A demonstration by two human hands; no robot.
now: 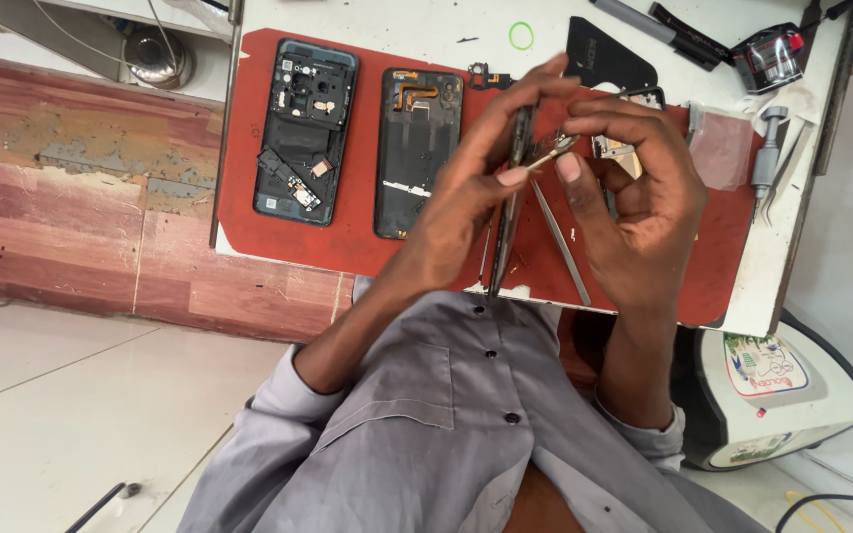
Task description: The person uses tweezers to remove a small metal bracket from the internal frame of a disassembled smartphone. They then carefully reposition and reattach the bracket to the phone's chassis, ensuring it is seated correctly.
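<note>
While you work above the red mat with both phone shells lying open on it, the biggest risk sits underneath your hands: the opened phone body with its boards exposed and the dark back housing with the orange flex cable lie just beside your left forearm, and a sideways sweep of that arm could drag either one toward the table edge. Your left hand is closed around a thin dark phone frame, held on edge and nearly upright above the mat; I judge that squeezing or twisting it could bend so slim a part. Your right hand pinches a small metal piece between thumb and forefinger, right against the frame's upper end, the other fingers loosely curled. That pinch looks shallow, so the piece could spring free and vanish among the tweezers and specks on the mat, or off the table.
</note>
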